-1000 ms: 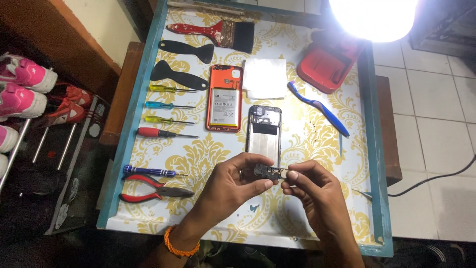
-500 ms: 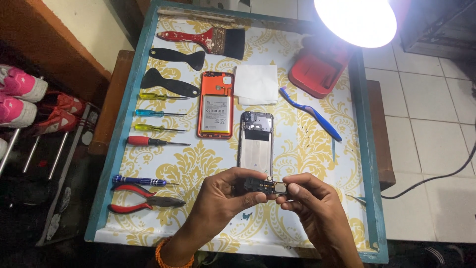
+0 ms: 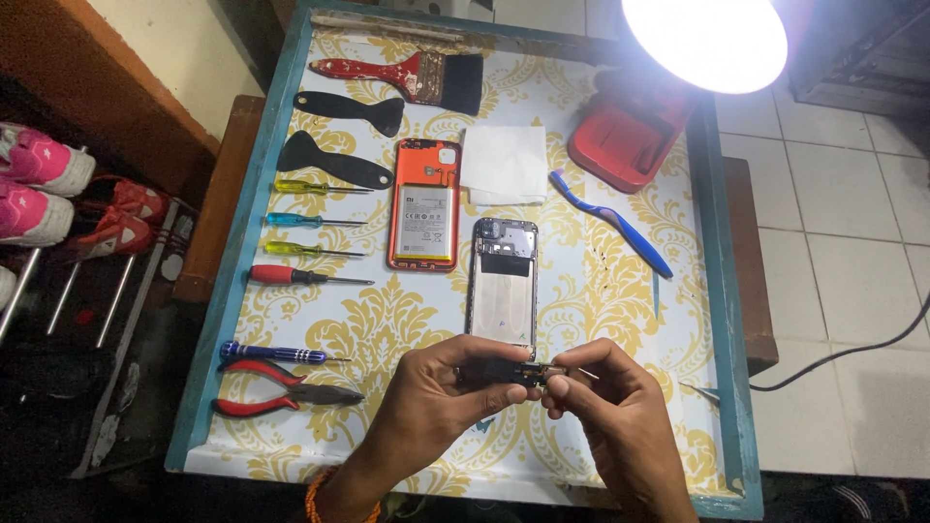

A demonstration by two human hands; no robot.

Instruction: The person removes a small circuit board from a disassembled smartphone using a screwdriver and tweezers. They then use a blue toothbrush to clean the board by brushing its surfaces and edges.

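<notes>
A small dark part (image 3: pixel 513 371) is pinched between the two hands just below the bottom end of the opened phone frame (image 3: pixel 503 277), which lies flat near the middle of the table (image 3: pixel 620 291). The left hand (image 3: pixel 441 402) is closed on the part from the left, thumb and fingertips pressed against it. The right hand (image 3: pixel 605 407) is closed on its right end, where a bit of light metal shows between the fingertips; what kind of part it is cannot be told.

Everything else is placed around the phone frame. Just to its left, an orange back cover with a battery (image 3: pixel 424 204) is laid face up. Above the frame, a folded white cloth (image 3: pixel 504 163) is spread. To the right of the frame, a blue toothbrush (image 3: pixel 610 223) is set at a slant, and beyond it, up and to the right, a red case (image 3: pixel 630 136) sits under a bright lamp (image 3: pixel 704 41). Further left of the frame, past the orange cover, a row of screwdrivers (image 3: pixel 315 249) is lined up, with two black pry tools (image 3: pixel 339 140) and a red-handled paintbrush (image 3: pixel 407 76) above them. Down and left of the frame, red-handled pliers (image 3: pixel 281 389) are laid beside a blue screwdriver (image 3: pixel 271 353).
</notes>
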